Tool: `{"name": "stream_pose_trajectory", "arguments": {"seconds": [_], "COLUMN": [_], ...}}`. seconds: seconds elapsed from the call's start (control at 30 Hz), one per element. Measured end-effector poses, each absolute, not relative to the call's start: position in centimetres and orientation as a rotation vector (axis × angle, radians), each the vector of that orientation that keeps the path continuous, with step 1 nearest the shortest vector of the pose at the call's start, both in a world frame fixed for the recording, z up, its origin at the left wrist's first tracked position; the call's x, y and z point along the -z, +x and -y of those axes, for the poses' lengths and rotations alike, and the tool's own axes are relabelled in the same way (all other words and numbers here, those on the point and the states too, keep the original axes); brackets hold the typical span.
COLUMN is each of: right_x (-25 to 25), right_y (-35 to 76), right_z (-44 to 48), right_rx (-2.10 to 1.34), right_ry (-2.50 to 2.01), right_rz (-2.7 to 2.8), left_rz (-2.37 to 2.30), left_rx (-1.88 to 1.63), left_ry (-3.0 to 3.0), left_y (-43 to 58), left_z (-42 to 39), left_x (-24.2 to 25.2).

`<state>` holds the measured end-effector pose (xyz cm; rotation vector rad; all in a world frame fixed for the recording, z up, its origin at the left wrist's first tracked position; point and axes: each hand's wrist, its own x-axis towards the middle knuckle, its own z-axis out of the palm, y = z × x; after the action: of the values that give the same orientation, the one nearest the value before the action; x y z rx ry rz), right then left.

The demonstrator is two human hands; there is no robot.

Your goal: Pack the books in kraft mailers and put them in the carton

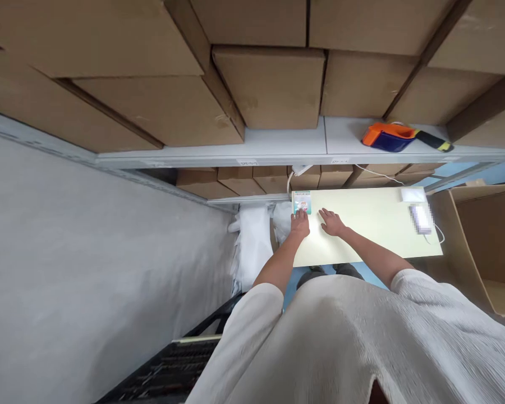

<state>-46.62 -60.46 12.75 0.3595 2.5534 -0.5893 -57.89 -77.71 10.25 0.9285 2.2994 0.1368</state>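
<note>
My left hand [300,224] rests on the pale yellow table [370,235] at its far left corner, its fingers lying on a small printed packet [302,202]. My right hand [331,222] lies flat on the table just to the right, fingers spread, holding nothing. Both forearms reach out from my white shirt.
A white device [421,217] with a cable and a white box [412,194] sit at the table's right end. An orange and blue tape dispenser [388,137] lies on the grey shelf [286,147] among cardboard boxes. An open carton [483,241] stands right; white bags [252,241] hang left.
</note>
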Motion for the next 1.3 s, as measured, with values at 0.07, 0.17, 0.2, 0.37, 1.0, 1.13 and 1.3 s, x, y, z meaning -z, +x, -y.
{"name": "stream_pose_trajectory", "arguments": {"seconds": [0.07,0.17,0.2,0.37,1.0,1.13,1.3], "right_x": [-14.6,-17.5,-18.5,-23.8,-36.0,-35.8,-34.4], "right_y": [-44.6,-41.3,-40.3,-37.0,-43.7,-42.7,-37.4], "right_z": [58.4,54.2,52.6,43.9,22.4,22.5,24.1], "right_rx": [0.559,0.553,0.562,0.582,0.348,0.496,0.744], "right_ry": [0.426,0.569,0.611,0.786,0.757,0.708,0.817], "right_rz": [-2.611,-2.752,-2.816,-3.192,-3.402,-3.438,-3.435], "left_rz": [-2.323,-2.359,-2.389,-2.452,-2.508,-2.505,-2.441], "left_rx": [-0.081,-0.032,-0.046,-0.229,-0.523,-0.503,-0.477], "left_ry": [0.978,1.006,1.013,1.098,1.035,0.998,0.99], "left_y": [-58.1,-58.3,-58.3,-56.7,-42.6,-40.2,-37.8], "left_z": [77.7,77.3,77.0,73.6,61.5,60.0,58.3], "left_x": [-10.9,-12.0,-12.3,-14.7,-19.0,-18.5,-17.8]}}
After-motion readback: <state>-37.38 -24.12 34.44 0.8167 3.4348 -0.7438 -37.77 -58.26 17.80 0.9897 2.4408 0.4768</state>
